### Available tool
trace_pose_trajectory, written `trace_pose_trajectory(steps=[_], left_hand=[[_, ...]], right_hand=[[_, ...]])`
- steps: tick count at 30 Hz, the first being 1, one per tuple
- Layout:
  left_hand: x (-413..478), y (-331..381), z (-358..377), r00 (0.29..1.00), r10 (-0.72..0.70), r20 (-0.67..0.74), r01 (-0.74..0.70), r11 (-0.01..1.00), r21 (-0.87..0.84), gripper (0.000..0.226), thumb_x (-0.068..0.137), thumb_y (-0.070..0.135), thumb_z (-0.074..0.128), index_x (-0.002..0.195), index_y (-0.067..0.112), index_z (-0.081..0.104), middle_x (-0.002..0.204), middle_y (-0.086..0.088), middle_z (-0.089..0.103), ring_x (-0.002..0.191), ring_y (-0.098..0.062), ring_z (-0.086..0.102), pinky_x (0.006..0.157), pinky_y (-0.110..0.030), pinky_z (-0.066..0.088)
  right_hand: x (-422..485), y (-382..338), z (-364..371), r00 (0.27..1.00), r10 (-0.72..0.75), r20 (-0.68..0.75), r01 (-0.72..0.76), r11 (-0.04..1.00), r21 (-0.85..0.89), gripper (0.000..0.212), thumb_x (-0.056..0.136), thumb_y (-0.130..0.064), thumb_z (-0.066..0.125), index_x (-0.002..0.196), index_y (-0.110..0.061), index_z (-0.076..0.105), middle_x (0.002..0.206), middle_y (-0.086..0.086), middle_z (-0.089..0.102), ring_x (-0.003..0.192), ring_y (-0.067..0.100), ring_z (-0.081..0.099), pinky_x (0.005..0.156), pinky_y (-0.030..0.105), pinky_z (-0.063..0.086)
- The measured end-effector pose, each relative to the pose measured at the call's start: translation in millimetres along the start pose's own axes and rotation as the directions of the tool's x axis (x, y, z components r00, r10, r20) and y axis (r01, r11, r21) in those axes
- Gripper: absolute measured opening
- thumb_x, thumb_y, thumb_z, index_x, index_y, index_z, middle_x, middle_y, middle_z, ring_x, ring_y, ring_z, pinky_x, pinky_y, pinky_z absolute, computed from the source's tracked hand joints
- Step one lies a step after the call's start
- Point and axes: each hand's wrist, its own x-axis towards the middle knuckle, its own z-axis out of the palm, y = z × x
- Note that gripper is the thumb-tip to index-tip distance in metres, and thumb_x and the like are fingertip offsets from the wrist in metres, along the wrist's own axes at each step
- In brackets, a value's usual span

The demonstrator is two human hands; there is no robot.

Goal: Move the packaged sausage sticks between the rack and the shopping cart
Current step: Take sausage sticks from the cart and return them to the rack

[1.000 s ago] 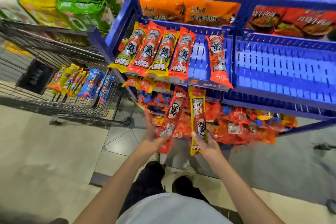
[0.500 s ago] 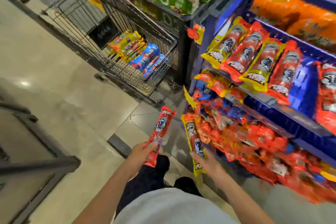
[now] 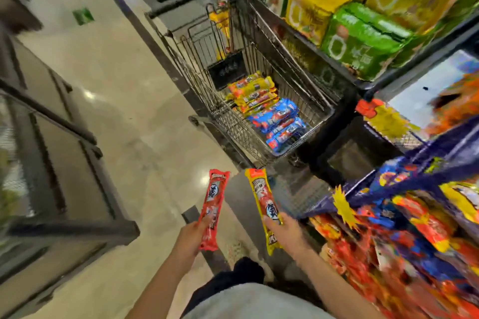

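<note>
My left hand grips a red sausage stick pack by its lower half. In my right hand is a yellow sausage stick pack, held the same way. Both packs point up toward the wire shopping cart, which stands just ahead of them. Inside the cart lie several yellow packs and blue packs. The blue rack with heaped red and orange packs blurs past on the right.
Large green and yellow bags fill a shelf beyond the cart on the right. A dark glass-fronted cabinet stands on the left across a strip of shiny tiled floor. My shoes show below the hands.
My view has swung left from the rack to the cart. Both hands carried their packs away from the rack and now hold them in front of the cart.
</note>
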Motion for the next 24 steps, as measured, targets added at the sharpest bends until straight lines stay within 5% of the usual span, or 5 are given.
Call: trace_pose_trajectory(steps=[8,12,16,20,24], left_hand=[[52,70,-29,0.998,0.054,0.014,-0.054,0.998,0.023,0.042,0.086,0.042,0.069,0.101,0.003,0.069,0.084,-0.016,0.073,0.070,-0.028,0.068,0.065,-0.035,0.053],[84,108,-22,0.995,0.071,0.064,-0.077,0.993,0.089,0.047,0.084,0.048,0.068,0.106,0.006,0.069,0.087,-0.012,0.075,0.073,-0.025,0.071,0.066,-0.034,0.055],[112,154,-10,0.992,0.071,0.106,-0.088,0.982,0.166,0.037,0.087,0.046,0.066,0.097,0.011,0.070,0.082,-0.013,0.075,0.071,-0.028,0.072,0.073,-0.043,0.058],[159,217,-10,0.983,0.086,0.160,-0.121,0.967,0.224,0.037,0.086,0.045,0.068,0.098,0.009,0.071,0.079,-0.007,0.075,0.066,-0.020,0.071,0.061,-0.033,0.057],[204,303,-21,0.975,0.115,0.192,-0.172,0.933,0.316,0.034,0.087,0.043,0.067,0.086,0.009,0.066,0.055,0.002,0.063,0.047,-0.013,0.059,0.049,-0.024,0.045]], right_hand=[[36,-76,12,0.999,0.047,-0.015,-0.045,0.991,0.128,0.014,0.092,-0.034,0.064,0.092,-0.021,0.059,0.080,-0.001,0.063,0.068,0.005,0.058,0.046,0.009,0.041],[65,-86,7,0.986,0.123,-0.110,-0.092,0.962,0.256,0.040,0.073,-0.054,0.073,0.086,-0.017,0.066,0.079,0.007,0.070,0.072,0.021,0.067,0.069,0.042,0.059],[97,-106,-1,0.976,0.173,-0.128,-0.123,0.937,0.327,0.024,0.088,-0.038,0.067,0.097,-0.016,0.067,0.084,0.001,0.068,0.076,0.015,0.067,0.063,0.030,0.054],[150,-142,2,0.969,0.192,-0.156,-0.125,0.924,0.361,0.022,0.085,-0.046,0.068,0.090,-0.025,0.068,0.089,0.001,0.070,0.084,0.022,0.069,0.082,0.045,0.058],[209,-211,12,0.966,0.205,-0.158,-0.122,0.899,0.421,0.019,0.086,-0.039,0.069,0.089,-0.020,0.068,0.086,0.006,0.070,0.080,0.025,0.068,0.079,0.045,0.058]])
